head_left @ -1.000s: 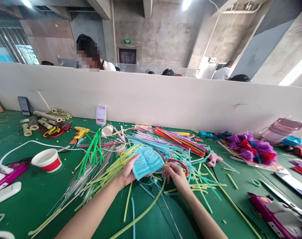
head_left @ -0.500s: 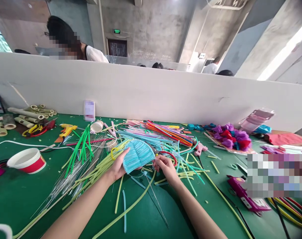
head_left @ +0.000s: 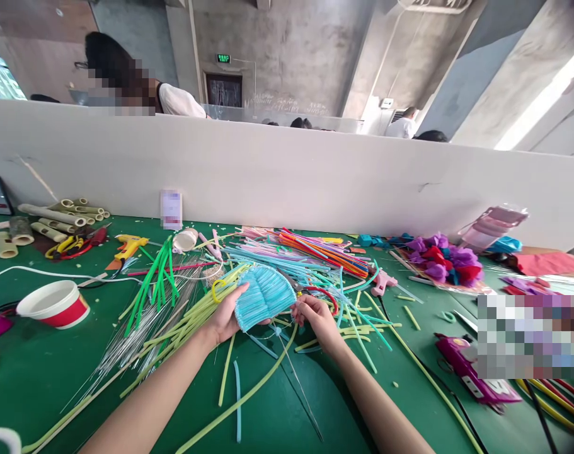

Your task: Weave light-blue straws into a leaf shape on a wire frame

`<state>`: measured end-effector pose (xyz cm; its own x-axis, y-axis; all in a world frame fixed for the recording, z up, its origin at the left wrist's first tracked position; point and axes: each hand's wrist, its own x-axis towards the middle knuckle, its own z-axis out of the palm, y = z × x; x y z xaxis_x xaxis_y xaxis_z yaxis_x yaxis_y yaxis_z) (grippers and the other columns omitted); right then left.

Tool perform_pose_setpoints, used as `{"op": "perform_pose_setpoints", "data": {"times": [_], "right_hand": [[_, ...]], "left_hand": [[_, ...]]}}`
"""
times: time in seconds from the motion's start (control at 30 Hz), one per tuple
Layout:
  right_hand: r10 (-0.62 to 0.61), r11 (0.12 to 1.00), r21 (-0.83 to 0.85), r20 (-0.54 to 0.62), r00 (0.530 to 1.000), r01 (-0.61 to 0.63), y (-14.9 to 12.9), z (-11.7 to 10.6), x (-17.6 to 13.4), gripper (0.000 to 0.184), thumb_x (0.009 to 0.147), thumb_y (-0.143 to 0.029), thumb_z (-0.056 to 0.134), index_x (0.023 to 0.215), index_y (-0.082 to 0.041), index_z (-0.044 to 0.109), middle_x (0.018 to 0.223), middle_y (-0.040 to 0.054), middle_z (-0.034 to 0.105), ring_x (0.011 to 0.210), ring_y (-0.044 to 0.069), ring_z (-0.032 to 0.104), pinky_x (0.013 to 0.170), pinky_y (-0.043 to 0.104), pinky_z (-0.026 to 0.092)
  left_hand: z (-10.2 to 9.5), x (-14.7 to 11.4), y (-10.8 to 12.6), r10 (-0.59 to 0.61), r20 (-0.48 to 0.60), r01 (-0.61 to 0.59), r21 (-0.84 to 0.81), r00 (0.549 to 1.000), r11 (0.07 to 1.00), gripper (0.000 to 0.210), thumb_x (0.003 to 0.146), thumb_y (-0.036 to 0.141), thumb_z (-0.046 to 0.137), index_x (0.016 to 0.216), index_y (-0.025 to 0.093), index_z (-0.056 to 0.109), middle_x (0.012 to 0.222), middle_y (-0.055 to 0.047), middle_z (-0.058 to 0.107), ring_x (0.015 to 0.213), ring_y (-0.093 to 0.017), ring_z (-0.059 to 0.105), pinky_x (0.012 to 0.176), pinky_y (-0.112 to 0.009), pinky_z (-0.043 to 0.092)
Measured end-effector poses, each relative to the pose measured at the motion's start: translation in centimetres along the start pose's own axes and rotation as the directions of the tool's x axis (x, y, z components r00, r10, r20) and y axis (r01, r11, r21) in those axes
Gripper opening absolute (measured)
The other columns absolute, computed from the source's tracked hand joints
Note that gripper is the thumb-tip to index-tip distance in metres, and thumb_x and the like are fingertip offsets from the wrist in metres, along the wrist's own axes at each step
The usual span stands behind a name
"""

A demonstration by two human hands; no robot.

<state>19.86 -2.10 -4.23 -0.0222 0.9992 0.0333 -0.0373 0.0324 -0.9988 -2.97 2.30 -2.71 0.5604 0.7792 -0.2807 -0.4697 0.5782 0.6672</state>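
Left hand (head_left: 225, 318), over the green table (head_left: 187, 413), gripped the blue fan-shaped piece (head_left: 266, 296); whether the right hand (head_left: 314, 315), at its corner, pinched anything was unclear. Loose stems (head_left: 238, 403) close by might have snagged the piece's edge, bending it.

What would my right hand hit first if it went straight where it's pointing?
Probably the right edge of the light-blue, ribbed, fan-shaped piece in your left hand. Your right hand looks close beside that edge, but whether they touch is unclear.

Glue guns (head_left: 130, 244) and pipe cleaners (head_left: 325, 255) show a craft workshop
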Motion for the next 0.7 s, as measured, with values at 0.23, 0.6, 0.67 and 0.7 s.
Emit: {"op": "perform_pose_setpoints", "data": {"times": [0.23, 0.6, 0.67, 0.7], "right_hand": [[-0.007, 0.999, 0.041, -0.008, 1.000, 0.008, -0.3, 0.2, -0.1, 0.031, 0.082, -0.046, 0.067, 0.074, -0.016, 0.064, 0.066, 0.0011, 0.064, 0.054, 0.011, 0.051, 0.054, 0.024, 0.040], [0.081, 0.977, 0.211, -0.171, 0.982, -0.044, -0.8, -0.3, -0.5, 0.032, 0.081, -0.051, 0.070, 0.082, -0.020, 0.061, 0.077, 0.0000, 0.069, 0.064, 0.015, 0.066, 0.061, 0.025, 0.052], [0.125, 0.954, 0.296, -0.252, 0.960, -0.046, -0.6, -0.8, -0.2, 0.031, 0.079, -0.049, 0.072, 0.082, -0.021, 0.058, 0.072, -0.0014, 0.068, 0.065, 0.016, 0.067, 0.064, 0.026, 0.055], [0.141, 0.944, 0.327, -0.286, 0.948, -0.042, -0.5, -1.1, 0.0, 0.032, 0.078, -0.049, 0.074, 0.081, -0.022, 0.056, 0.069, -0.0023, 0.066, 0.063, 0.016, 0.067, 0.062, 0.026, 0.055]], "left_hand": [[0.3, -0.1, 0.1, 0.032, -0.011, -0.031, 0.113, 0.999, 0.993, 0.053, 0.093, 0.042, 0.052, 0.134, 0.010, 0.051, 0.119, -0.020, 0.071, 0.106, -0.033, 0.069, 0.085, -0.050, 0.058], [2.1, 1.9, 3.0, 0.274, -0.161, -0.106, 0.653, 0.948, 0.750, 0.050, 0.084, 0.060, 0.056, 0.113, 0.021, 0.067, 0.088, -0.007, 0.078, 0.079, -0.025, 0.074, 0.063, -0.031, 0.058], [2.1, 2.9, 6.1, 0.327, -0.177, -0.073, 0.776, 0.928, 0.627, 0.049, 0.083, 0.062, 0.056, 0.105, 0.020, 0.070, 0.068, -0.004, 0.074, 0.057, -0.024, 0.070, 0.046, -0.030, 0.052], [1.8, 3.5, 8.1, 0.352, -0.184, -0.049, 0.827, 0.918, 0.560, 0.046, 0.082, 0.059, 0.059, 0.104, 0.020, 0.070, 0.063, -0.003, 0.072, 0.050, -0.023, 0.068, 0.041, -0.028, 0.048]]}}
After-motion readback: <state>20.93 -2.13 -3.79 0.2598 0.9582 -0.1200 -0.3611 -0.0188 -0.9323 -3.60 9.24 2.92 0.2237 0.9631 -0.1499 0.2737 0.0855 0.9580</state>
